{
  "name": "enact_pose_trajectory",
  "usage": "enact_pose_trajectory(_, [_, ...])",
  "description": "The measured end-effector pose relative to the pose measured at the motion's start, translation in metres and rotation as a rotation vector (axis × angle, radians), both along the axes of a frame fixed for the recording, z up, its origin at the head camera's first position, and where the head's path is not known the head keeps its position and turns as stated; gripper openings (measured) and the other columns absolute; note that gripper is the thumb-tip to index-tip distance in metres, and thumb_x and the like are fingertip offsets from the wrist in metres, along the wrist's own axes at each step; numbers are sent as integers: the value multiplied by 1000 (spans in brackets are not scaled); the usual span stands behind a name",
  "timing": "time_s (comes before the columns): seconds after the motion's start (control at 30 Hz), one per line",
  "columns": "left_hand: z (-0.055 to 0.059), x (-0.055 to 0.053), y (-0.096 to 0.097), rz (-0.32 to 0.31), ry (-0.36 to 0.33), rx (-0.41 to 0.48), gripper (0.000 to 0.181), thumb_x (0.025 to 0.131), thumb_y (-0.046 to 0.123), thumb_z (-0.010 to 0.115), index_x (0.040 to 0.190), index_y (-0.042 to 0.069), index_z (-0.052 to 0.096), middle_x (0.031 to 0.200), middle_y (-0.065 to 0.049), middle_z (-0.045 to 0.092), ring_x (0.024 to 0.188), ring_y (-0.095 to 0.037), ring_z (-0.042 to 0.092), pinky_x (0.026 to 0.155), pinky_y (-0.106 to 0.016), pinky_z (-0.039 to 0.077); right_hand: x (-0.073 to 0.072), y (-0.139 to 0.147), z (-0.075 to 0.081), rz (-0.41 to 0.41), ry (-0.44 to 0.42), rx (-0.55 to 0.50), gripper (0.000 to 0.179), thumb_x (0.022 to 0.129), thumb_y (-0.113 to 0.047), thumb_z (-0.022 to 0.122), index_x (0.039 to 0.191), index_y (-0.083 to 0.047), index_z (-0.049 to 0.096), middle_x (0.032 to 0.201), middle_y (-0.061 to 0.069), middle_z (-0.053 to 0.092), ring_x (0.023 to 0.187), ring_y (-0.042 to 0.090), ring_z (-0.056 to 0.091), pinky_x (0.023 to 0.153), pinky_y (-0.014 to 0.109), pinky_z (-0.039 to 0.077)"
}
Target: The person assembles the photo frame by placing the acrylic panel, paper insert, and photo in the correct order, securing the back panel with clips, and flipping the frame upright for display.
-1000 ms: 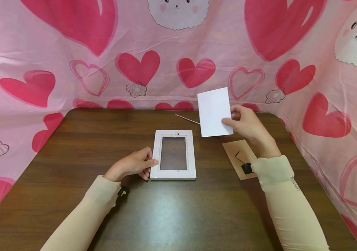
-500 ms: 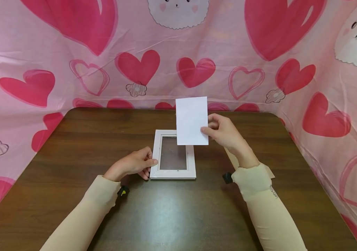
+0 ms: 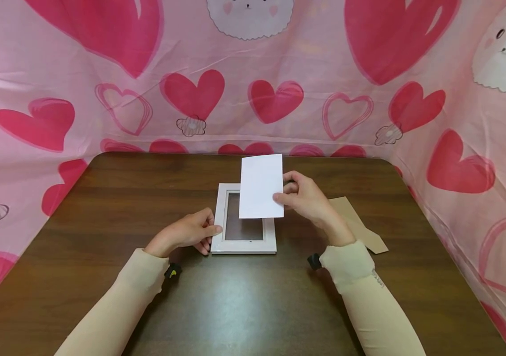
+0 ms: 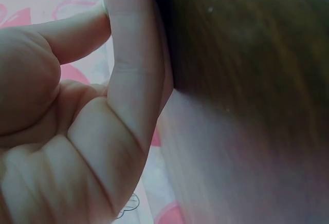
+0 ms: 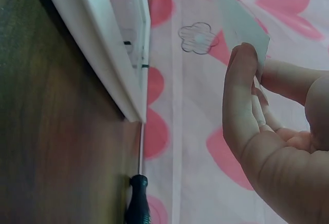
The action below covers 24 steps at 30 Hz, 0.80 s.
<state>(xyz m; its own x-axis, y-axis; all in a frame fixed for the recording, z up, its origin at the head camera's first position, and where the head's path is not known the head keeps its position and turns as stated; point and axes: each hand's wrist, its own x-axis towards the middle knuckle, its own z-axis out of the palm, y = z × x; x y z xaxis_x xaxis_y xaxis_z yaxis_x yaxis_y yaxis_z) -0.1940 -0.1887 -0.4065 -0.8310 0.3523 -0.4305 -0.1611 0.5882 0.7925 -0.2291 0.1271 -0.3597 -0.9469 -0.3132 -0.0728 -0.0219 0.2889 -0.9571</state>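
Lower and further left now, the white card (image 3: 260, 187) hangs over the white frame (image 3: 244, 247), long axes nearly aligned, right edge pinched by the right grip (image 3: 308, 201); left grip (image 3: 190, 231) clasps the frame's left side.

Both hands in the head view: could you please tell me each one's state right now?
Left hand: holding the white frame by its left edge.
Right hand: holding the white sheet between thumb and fingers.

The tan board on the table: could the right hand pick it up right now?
Probably not: the right hand is pinching the white card. The tan board otherwise looks within reach, partly hidden behind the right sleeve.
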Motion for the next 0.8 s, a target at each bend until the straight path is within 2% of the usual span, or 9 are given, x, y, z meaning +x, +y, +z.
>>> enact_pose_trajectory(0.53, [0, 0, 0, -2, -1, -14, 27, 105, 21, 70, 107, 5, 49, 82, -16, 62, 60, -20, 64, 62, -33, 64, 3, -17, -21, 56, -51, 63, 49, 98, -4, 75, 138, 3, 48, 105, 21, 69, 89, 23, 72, 89, 45, 65])
enact_pose_trajectory(0.7, [0, 0, 0, -4, -3, -14, 27, 105, 22, 70, 107, 5, 50, 83, -16, 63, 60, -20, 64, 62, -33, 64, 2, -20, -27, 43, -59, 125, 54, 97, -6, 77, 140, 1, 47, 102, 17, 65, 87, 24, 68, 86, 41, 65])
enact_pose_trajectory(0.8, [0, 0, 0, -7, 1, -13, 26, 104, 22, 70, 107, 4, 50, 83, -16, 63, 61, -20, 64, 62, -33, 64, 1, -24, -29, 41, -69, 120, 54, 96, -5, 78, 140, 1, 46, 101, 16, 64, 86, 24, 66, 83, 38, 65])
